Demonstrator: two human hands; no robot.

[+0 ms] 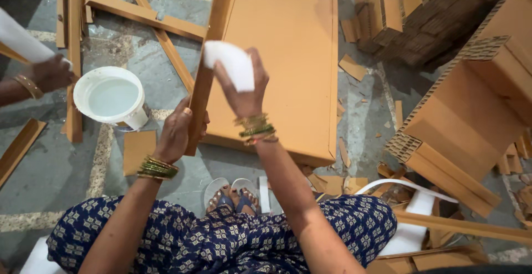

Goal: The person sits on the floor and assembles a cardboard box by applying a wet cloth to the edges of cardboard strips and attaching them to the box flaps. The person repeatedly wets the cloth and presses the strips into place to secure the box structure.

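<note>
Two hands shared the work. The left hand (176, 132) gripped a long cardboard strip (206, 72) near its lower end, fingers wrapped closed around its edge, and held it tilted up from the floor so that it leaned along the left side of a large flat cardboard panel (288, 58). The right hand (244, 88) had its fingers closed on a white foam pad (230, 63), pressed against the strip's upper part.

To do this well, the judgement was that the left hand should keep the strip steady while the pad ran along its full length with even pressure, leaving no bare patch and no drips on the panel beneath.

The strip looked brown, narrow and straight, with an angled, folded profile. A white bucket of pale liquid (112, 96) stood on the floor just to its left. Another person's hand (50, 73) held a white piece at the left edge.
</note>
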